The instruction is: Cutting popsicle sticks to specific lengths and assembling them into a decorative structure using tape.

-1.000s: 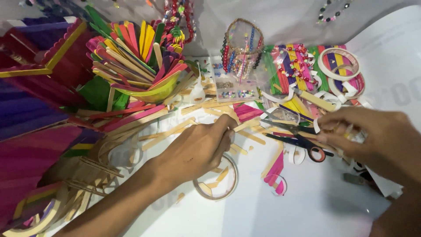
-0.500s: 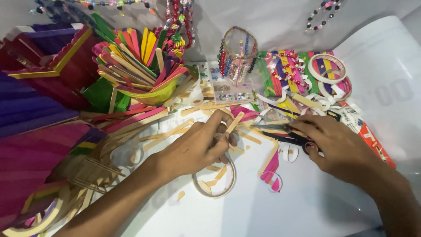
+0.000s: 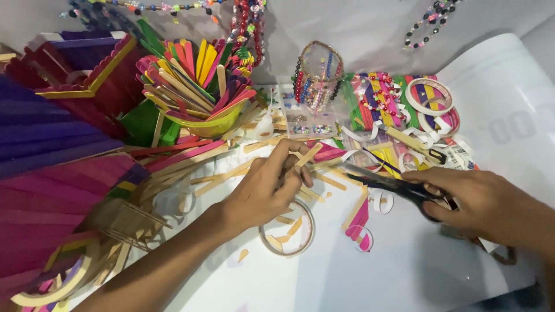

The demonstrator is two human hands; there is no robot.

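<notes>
Left hand (image 3: 263, 193) is closed in a pinch on a plain wooden craft stick (image 3: 305, 157), thumb and forefinger on its lower end, the free end tilted up and to the right above the white table (image 3: 404, 271). Right hand (image 3: 488, 202) is wrapped through the handles of black scissors (image 3: 393, 184); blades point left toward the stick, tips near it but apart; whether the blades are parted cannot be told. Judgement: the stick looks light, thin and stiff, likely to snap or splinter rather than bend, and dry enough not to slip; a hold close to the free end would steady it best. Below the left hand lies a tape ring (image 3: 287, 234) with stick offcuts inside. Behind, a yellow-green bowl (image 3: 211, 124) holds coloured sticks; loose sticks litter the table.
</notes>
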